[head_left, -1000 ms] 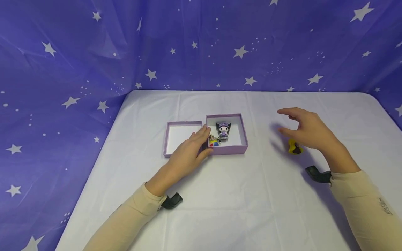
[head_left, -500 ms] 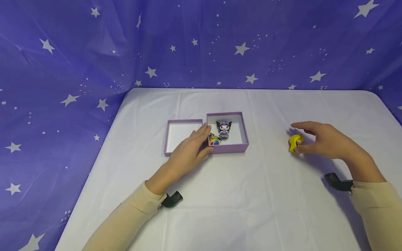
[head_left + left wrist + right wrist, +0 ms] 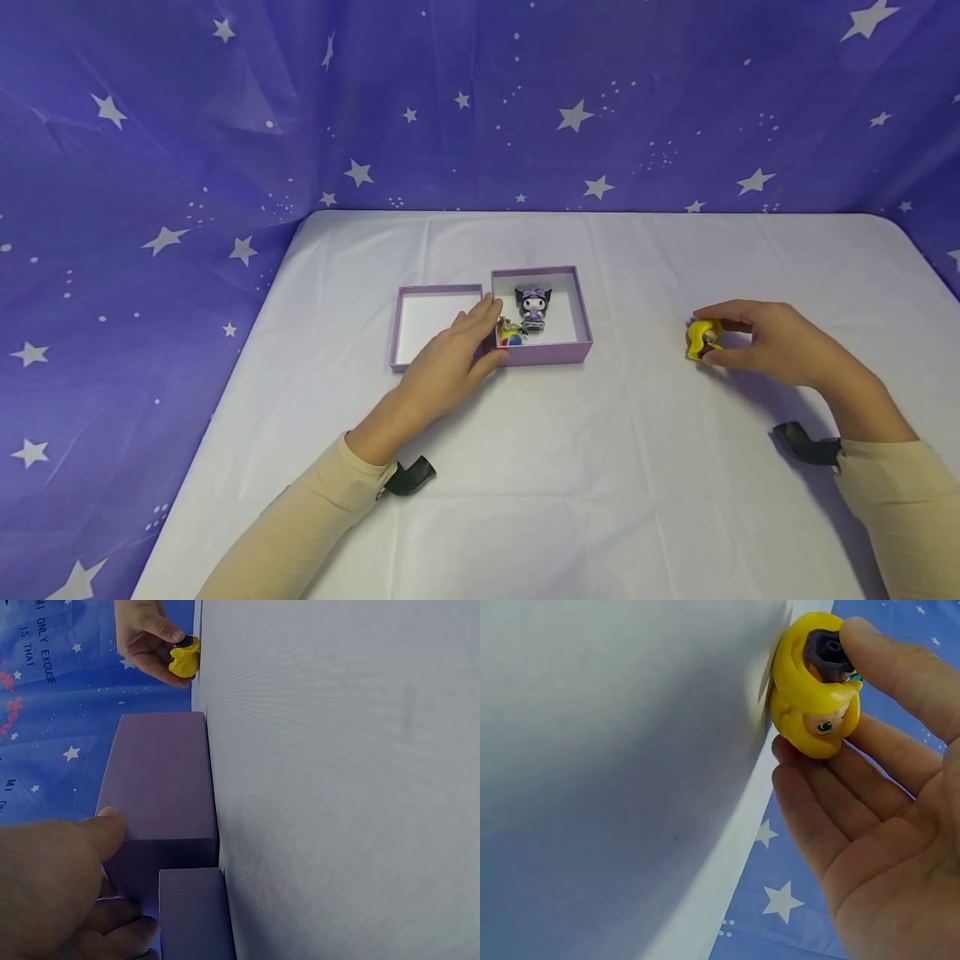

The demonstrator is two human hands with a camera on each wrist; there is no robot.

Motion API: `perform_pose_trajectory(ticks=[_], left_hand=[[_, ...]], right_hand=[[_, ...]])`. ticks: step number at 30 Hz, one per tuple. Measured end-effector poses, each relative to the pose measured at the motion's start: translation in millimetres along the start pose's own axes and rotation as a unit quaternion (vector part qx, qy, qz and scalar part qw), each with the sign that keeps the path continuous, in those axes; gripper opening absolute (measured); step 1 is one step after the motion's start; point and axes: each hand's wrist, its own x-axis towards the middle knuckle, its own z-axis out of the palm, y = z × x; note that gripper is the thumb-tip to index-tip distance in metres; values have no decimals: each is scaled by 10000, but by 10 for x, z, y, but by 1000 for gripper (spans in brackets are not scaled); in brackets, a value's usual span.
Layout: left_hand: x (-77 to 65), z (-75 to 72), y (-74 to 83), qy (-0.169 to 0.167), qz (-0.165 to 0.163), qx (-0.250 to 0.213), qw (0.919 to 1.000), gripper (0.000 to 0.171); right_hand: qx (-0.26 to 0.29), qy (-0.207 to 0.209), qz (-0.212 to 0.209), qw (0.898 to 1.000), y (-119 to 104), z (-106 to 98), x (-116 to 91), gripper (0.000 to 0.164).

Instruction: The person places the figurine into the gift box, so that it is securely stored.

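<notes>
My right hand point(image 3: 798, 346) pinches a small figurine point(image 3: 699, 340) with long yellow hair between thumb and fingers, low over the white tabletop. In the right wrist view, the thumb presses on the dark base of the figurine point(image 3: 810, 694), and its face with a green eye shows. My left hand point(image 3: 446, 367) rests against a purple open box point(image 3: 551, 355), its fingers along the left wall and the thumb at the front corner. Inside the box lie a black-and-purple figurine point(image 3: 533, 310) and a colourful yellow, red and blue figurine point(image 3: 512, 335), partly hidden by the wall.
Left of the box lies its shallow lid point(image 3: 429, 321), white inside with purple edges, partly under my left hand. A white cloth point(image 3: 570, 467) covers the table. Behind it hangs a blue-purple curtain point(image 3: 480, 142) with stars.
My right hand has moved right and down to the yellow-haired figurine, and its fingers have closed on it. The left hand stays at the box.
</notes>
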Motion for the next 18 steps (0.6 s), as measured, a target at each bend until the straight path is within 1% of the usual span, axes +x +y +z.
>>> perform_pose_trajectory(ticks=[3,5,7,12,15,18], left_hand=[[-3,-3,-1,5,12,-11,10000,69],[-5,-5,3,0,-8,-17,10000,69],[-6,-6,5,-6,-25,-17,10000,69],[-7,-4,1,-13,-48,3,10000,69],[-5,3,-1,1,-42,-2,10000,68],[-7,2,-1,12,-36,-3,10000,68]], right_hand=[[-29,143,-63,9999,-7,20,1,56],[-159,243,-215,9993,-11,21,-1,56],[-225,283,-174,9992,-21,17,-1,58],[-63,262,231,9994,-52,15,13,59],[-54,379,217,9990,-73,25,20,56],[-40,531,103,9985,-108,40,29,53]])
